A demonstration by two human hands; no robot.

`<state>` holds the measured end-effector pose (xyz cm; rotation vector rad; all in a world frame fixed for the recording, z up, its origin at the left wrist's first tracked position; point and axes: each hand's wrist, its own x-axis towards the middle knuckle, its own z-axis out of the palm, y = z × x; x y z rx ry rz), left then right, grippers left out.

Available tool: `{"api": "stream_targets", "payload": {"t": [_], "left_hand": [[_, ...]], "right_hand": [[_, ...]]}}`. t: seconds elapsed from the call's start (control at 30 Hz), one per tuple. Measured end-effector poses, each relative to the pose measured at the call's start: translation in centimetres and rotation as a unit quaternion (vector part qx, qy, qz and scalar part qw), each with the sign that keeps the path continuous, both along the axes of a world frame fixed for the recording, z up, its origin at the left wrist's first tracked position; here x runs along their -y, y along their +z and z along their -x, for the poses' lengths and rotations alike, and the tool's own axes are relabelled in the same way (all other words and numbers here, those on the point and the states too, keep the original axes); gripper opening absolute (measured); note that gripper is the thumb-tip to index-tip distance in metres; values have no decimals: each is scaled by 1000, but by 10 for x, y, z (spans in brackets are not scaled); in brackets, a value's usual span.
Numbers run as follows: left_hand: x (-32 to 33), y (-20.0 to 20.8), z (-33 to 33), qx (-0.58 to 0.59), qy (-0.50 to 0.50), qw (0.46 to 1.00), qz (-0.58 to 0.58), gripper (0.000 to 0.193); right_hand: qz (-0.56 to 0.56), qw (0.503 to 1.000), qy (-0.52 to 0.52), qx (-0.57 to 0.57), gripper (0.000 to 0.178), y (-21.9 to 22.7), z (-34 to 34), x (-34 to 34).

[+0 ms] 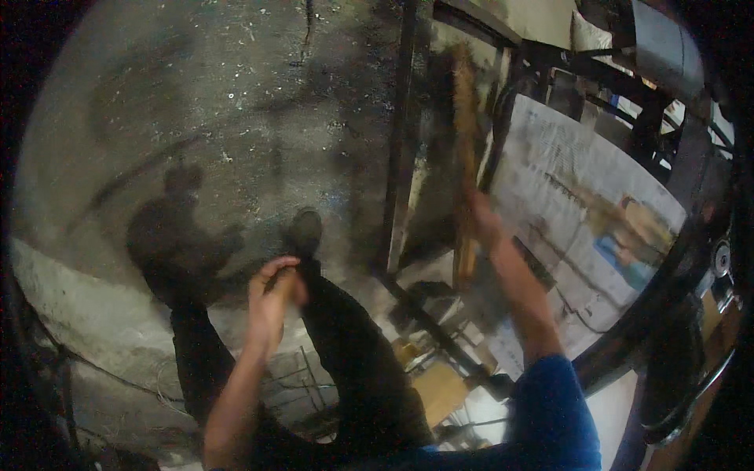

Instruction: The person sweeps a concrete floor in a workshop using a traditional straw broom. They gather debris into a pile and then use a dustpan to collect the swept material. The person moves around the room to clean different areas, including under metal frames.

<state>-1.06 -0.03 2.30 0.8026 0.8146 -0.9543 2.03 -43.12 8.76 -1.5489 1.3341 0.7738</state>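
Speckled grey floor [236, 118]. Right hand [483, 220] closed round long brown stick [465, 102]; left hand [271, 297] curled, contents unclear.

Right sleeve [554, 404]: blue, short, hem near elbow, plain in visible part. Trousers [353, 361]: very dark, long-legged, surface detail lost in shadow. Shoe [305, 229]: dark, rounded toe, blurred. Left hand [273, 294], right hand [482, 218]: bare.

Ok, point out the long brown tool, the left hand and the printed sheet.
Long brown tool [465, 149]: head view, its upper length.
Left hand [273, 295]: head view, middle of the hand.
Printed sheet [577, 235]: head view, near its middle.
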Motion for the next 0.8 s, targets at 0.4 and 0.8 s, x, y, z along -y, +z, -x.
{"api": "stream_targets", "payload": {"t": [0.4,0.8], "left_hand": [[-11,8,-5,-7,5,1000,8,17],[-1,5,12,-7,-29,1000,4,17]], "right_hand": [[-50,993,-106,-20,53,58,102,-28],[-166,934,-311,-57,51,144,206,-22]]}}
